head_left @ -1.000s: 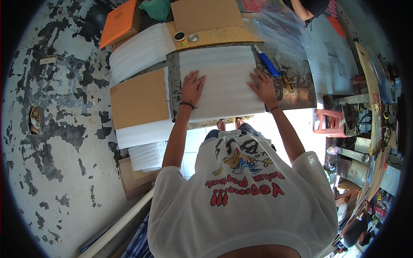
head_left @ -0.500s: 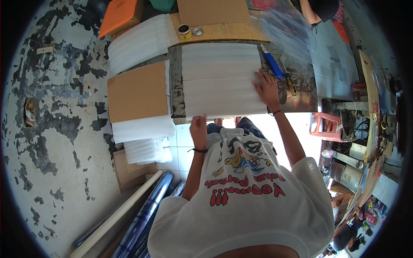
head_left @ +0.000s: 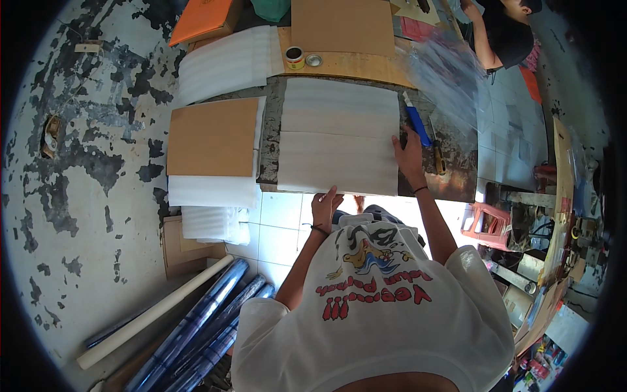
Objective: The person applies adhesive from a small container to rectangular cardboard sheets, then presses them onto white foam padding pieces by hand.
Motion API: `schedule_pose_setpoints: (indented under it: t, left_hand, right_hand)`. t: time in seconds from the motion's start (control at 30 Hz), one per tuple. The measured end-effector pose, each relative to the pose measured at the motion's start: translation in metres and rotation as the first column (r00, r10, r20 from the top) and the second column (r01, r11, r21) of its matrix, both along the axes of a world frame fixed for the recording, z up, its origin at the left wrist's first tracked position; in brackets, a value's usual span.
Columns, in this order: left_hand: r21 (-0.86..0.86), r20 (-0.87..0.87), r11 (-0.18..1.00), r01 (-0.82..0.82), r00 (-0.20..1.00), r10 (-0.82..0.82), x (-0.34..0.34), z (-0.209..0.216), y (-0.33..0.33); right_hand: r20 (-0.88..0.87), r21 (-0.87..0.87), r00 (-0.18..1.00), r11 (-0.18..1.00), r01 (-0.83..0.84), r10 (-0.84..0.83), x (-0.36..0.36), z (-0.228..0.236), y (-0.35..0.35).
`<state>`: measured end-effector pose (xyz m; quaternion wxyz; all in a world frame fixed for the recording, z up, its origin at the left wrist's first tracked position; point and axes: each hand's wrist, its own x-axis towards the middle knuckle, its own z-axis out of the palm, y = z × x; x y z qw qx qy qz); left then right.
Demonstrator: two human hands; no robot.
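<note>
A white foam sheet [head_left: 339, 147], with a crease or seam across it, lies flat on the dark worn table [head_left: 454, 140] in front of me. My left hand [head_left: 324, 209] is at its near edge, fingers curled and the thumb up against that edge. At the right edge of the sheet is my right hand [head_left: 409, 160], thumb and fingers spread apart, touching the side. Just beyond the right hand lie a blue cutter knife [head_left: 418, 125] and a tool with a yellow-and-black handle [head_left: 439, 160].
Brown cardboard [head_left: 214, 138] rests on more foam at the left. Behind are a small open can [head_left: 294, 59], its lid [head_left: 314, 61], a cardboard sheet [head_left: 343, 26] and clear plastic [head_left: 444, 75]. Rolls [head_left: 189, 320] lie lower left; a red stool [head_left: 486, 223] stands right. Another person [head_left: 509, 32] is far right.
My left hand has moved right along the sheet's near edge. My right hand has slid off the sheet's top to its right edge. The view has shifted, showing more of the other person.
</note>
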<state>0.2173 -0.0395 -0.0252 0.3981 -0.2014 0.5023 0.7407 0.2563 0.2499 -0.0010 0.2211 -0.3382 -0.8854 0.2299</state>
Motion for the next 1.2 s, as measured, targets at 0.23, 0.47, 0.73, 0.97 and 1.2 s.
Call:
schedule_pose_setpoints:
  t: [0.23,0.47,0.73,0.97,1.2]
  left_hand:
    - [0.004,0.017,0.976,-0.216,0.976,0.216,0.016,0.016,0.014]
    - [0.107,0.087,0.966,-0.235,0.97,0.226,0.018,0.008,0.007]
    - [0.157,-0.043,0.975,-0.158,0.985,0.167,0.013,0.039,0.009]
    - [0.142,-0.049,0.983,-0.118,0.991,0.126,0.011,0.035,0.007]
    - [0.062,0.105,0.961,0.27,0.956,-0.275,-0.004,0.012,-0.058]
  right_hand:
    - [0.008,-0.379,0.996,0.921,0.088,-0.092,-0.006,0.005,0.008]
    - [-0.033,-0.604,0.983,0.787,0.125,-0.182,-0.004,0.002,0.014]
    - [0.042,-0.825,0.998,0.565,0.013,0.039,0.001,0.032,0.007]
    - [-0.132,-0.929,0.987,0.358,-0.09,-0.095,0.002,0.028,0.001]
    - [-0.176,-0.926,0.975,0.358,-0.118,-0.134,0.004,0.034,0.001]
